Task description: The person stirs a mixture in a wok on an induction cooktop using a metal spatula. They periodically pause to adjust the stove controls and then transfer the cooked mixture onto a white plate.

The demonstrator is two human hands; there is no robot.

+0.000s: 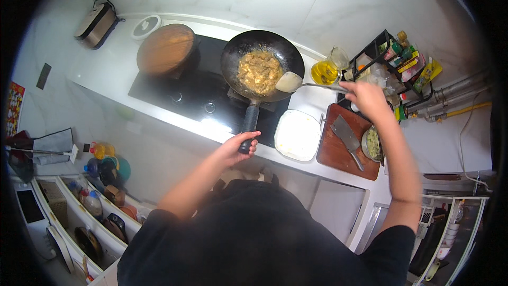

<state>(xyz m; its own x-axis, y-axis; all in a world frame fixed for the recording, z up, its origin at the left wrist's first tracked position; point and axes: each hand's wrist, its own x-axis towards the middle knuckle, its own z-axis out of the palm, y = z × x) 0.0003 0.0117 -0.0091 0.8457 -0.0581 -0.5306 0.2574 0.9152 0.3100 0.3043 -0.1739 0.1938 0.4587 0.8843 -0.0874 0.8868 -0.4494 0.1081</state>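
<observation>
My left hand (238,149) grips the black handle (251,121) of a dark wok (234,51), which sits over the right part of a black glass cooktop (166,91). Chunks of browned food in sauce (258,71) lie in the middle of the wok. In my right hand (367,99) is the thin metal shaft of a wok spatula (289,82). Its broad blade rests against or just above the wok's right side, at the edge of the food; I cannot tell if it touches.
Right of the cooktop are a white dish (297,135), a red-brown cutting board (333,151) with a cleaver (347,139), and a bowl of chopped green food (373,143). Behind stand an oil jug (327,72) and a seasoning rack (367,57). A round wooden lid (166,49) covers the left burner.
</observation>
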